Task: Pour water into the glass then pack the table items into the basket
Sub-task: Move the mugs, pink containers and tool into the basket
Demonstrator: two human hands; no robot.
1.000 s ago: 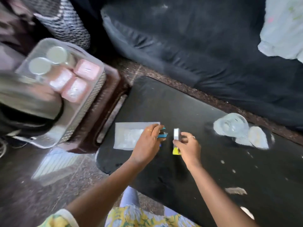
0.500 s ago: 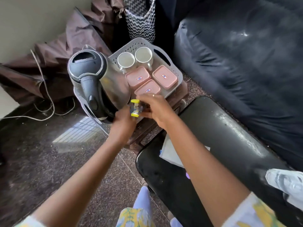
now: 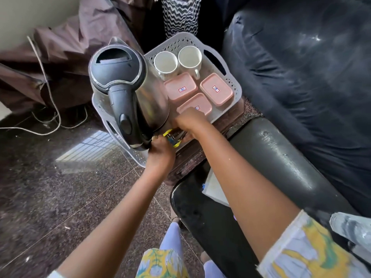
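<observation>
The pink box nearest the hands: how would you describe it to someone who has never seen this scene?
Find the grey basket beside the big kettle. Behind two white cups lie three pink lidded boxes. It is the pink box closest to the person, partly covered by the right hand; the other two lie fully visible.

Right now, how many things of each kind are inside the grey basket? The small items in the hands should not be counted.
Kettle: 1
White cups: 2
Pink lidded boxes: 3
Total: 6
</observation>
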